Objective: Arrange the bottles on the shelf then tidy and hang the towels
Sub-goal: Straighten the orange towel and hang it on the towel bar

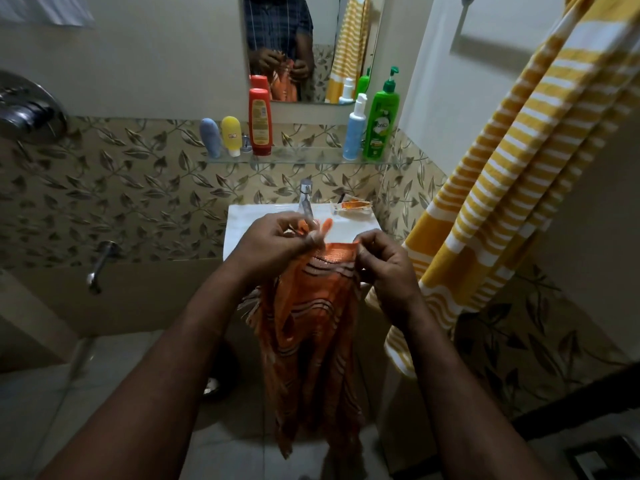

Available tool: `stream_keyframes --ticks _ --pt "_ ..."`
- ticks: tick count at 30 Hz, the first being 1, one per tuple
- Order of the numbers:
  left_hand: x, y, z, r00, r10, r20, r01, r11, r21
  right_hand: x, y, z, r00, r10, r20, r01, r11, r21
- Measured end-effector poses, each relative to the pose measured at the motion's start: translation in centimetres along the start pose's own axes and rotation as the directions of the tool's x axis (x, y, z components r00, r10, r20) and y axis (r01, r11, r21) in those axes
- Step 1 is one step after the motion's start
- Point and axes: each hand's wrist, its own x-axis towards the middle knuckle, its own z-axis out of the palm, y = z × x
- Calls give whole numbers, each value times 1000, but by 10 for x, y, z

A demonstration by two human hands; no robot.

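On the glass shelf (304, 158) under the mirror, five bottles stand upright: a blue-grey tube (210, 137), a yellow tube (231, 135), a red bottle (260, 121), then a gap, then a white pump bottle (355, 131) and a green pump bottle (382, 124). I judge the bottle step done. Lower, in front of the white sink (242, 220), my left grip (277, 244) pinches the top edge of an orange striped towel (311, 327) and my right grip (384, 268) pinches its other corner. The cloth hangs crumpled between my forearms, not yet straightened or hung. Furthest right, a yellow striped towel (502, 185) hangs from above.
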Motion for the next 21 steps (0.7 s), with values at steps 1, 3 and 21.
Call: stream_keyframes --ticks 1,3,21 --pt "1 0 0 1000 15 18 -16 998 64 2 -6 1 999 -36 2 36 999 -9" --pt "2 5 3 993 20 113 -26 998 52 5 -17 4 990 -141 11 141 978 -156" --pt "-5 -3 9 999 47 4 -46 990 -130 2 6 -7 999 -14 -33 11 996 -84"
